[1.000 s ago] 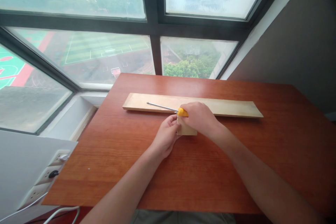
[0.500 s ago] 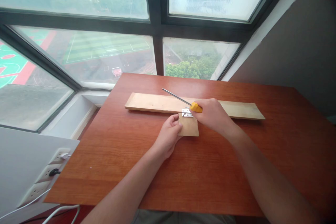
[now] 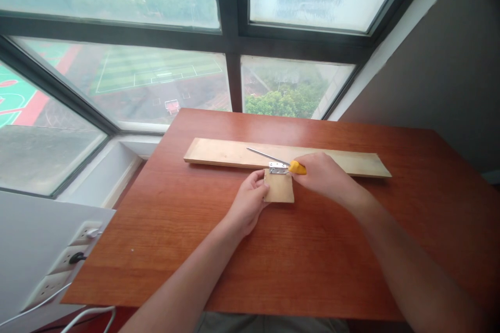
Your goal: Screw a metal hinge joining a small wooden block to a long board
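Power strip (image 3: 64, 263) sits far left of the wooden block (image 3: 282, 193), off the counter (image 3: 312, 260) edge, with one dark plug in it. Long plank (image 3: 219, 152) runs along the block's far side, touching it and reaching well past it both ways.

Left hand (image 3: 248, 205) is just left of the block, fingers curled onto its left edge, bracing it flat on the counter.

Metal hinge (image 3: 278, 168) lies at the block's far edge, across the seam onto the plank. Screws are too small to tell.

Screwdriver (image 3: 297, 167) has its yellow handle just right of the hinge. Its shaft lies low over the plank and points left and away from the block, tip off the hinge.

Right hand (image 3: 326, 177), right of the block, is closed round the screwdriver handle.

Progress, as a judgement:
- **Done:** block butted to the plank, hinge laid across the joint.
- **Now:** no driving, as the tip is not on a screw.
- **Left:** cannot tell how many screws are seated, so fixing the hinge to both pieces reads as unfinished.
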Available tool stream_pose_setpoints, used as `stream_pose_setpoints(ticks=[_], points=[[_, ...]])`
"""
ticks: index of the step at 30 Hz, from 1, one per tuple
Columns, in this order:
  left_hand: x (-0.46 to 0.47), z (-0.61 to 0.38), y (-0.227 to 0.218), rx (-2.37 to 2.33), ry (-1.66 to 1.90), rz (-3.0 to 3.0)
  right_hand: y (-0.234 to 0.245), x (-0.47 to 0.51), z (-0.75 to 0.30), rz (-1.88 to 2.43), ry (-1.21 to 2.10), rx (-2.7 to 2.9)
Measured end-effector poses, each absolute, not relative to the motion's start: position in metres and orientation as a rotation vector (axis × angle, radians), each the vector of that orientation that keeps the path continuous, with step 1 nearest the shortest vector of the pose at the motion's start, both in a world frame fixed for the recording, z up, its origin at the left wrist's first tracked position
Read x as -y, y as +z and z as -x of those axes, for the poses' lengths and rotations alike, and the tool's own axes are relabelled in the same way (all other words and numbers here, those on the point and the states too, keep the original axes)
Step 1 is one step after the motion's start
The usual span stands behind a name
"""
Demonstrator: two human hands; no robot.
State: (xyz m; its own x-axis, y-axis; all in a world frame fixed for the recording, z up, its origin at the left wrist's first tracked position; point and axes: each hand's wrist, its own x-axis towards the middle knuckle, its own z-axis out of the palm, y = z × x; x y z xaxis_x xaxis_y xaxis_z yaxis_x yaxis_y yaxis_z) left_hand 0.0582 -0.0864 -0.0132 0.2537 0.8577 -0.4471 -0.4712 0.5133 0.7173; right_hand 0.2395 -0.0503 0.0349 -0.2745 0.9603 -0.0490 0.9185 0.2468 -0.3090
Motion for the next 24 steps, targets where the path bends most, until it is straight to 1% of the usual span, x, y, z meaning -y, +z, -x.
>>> stream_pose_setpoints(ticks=[7,17,24], points=[[0.086,-0.058,-0.011,-0.918,0.946,-0.497,0.039,0.05,-0.235,1.816,0.351,2.359],[0.084,-0.059,-0.013,-0.924,0.937,-0.497,0.047,0.047,-0.22,1.889,0.241,2.51],[0.085,-0.058,-0.011,-0.938,0.929,-0.495,0.048,0.046,-0.218,1.846,0.34,2.528]])
